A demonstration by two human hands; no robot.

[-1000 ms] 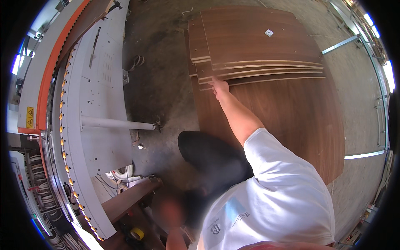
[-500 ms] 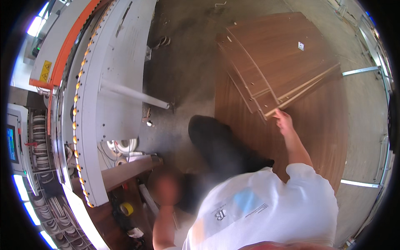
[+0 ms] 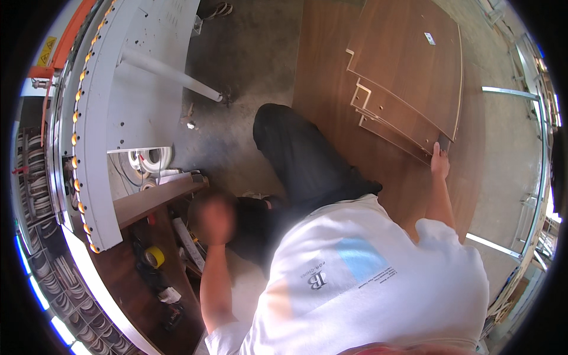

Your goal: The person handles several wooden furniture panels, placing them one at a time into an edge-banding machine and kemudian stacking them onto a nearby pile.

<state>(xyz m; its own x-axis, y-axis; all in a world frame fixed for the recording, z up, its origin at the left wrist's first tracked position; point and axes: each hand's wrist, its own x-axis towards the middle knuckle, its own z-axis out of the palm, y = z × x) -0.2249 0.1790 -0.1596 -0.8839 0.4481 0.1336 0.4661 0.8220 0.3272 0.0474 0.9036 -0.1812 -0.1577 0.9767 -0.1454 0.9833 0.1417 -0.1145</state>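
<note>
My right hand [image 3: 439, 161] is at the near right corner of a stack of brown wood-grain boards, its fingers closed on the edge. The top board [image 3: 408, 53] has pale edges, a notched left corner and a small white label. Another notched board [image 3: 384, 106] shows beneath it, offset toward me, with small holes near its edge. Both lie over a larger brown panel [image 3: 325, 65]. My left hand [image 3: 214, 216] is raised at the lower left, near a brown shelf board. It is blurred, so its fingers cannot be made out.
A grey machine [image 3: 151, 65] with a row of yellow rollers and a protruding round bar [image 3: 177, 80] stands on the left. Below it, a brown shelf [image 3: 157, 201] holds yellow tape [image 3: 154, 256] and tools. Metal rails [image 3: 510, 93] lie at the right.
The upper boards have turned and shifted against the large panel. My right hand stays at their near edge, now at the right corner. The whole view has shifted as well.
</note>
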